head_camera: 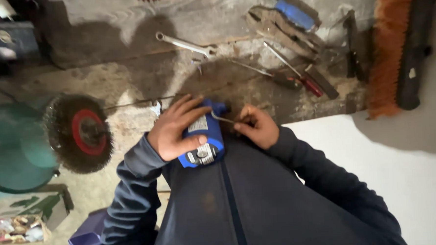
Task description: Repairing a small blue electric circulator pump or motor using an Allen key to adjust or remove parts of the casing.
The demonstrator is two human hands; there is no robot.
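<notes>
**Blue power tool held against the body, thin metal piece at its far end**

The left hand (pixel 174 130) lies across a blue power tool (pixel 205 138), its grip wrapped over the housing with the fingers spread along the top and the thumb near a silver fitting at the near end. The tool sits close to the person's chest, above the dark blue zipped jacket (pixel 241 200), with its far end pointing toward the worktop (pixel 128 77). The right hand (pixel 257 125) pinches a thin bent metal piece (pixel 221 118), perhaps a hex key or a wire, between thumb and fingertips, and its tip touches or nearly touches the far right side of the tool; the exact contact I cannot tell.

As a judgement, the work looks to be in the middle: the tool is held steady and the metal piece is brought to it, but nothing shows whether any fastener is loosened or tightened yet, and no part lies removed beside the tool.

On the far worktop lie a combination spanner (pixel 185 44), a red-handled screwdriver (pixel 294 71) and large pliers with a blue handle (pixel 287 24), all well apart from the hands. A stiff orange-bristled brush (pixel 396 46) lies at the far right. At the left a wire wheel with a red hub (pixel 79 132) stands beside a green round housing (pixel 13 146)
</notes>
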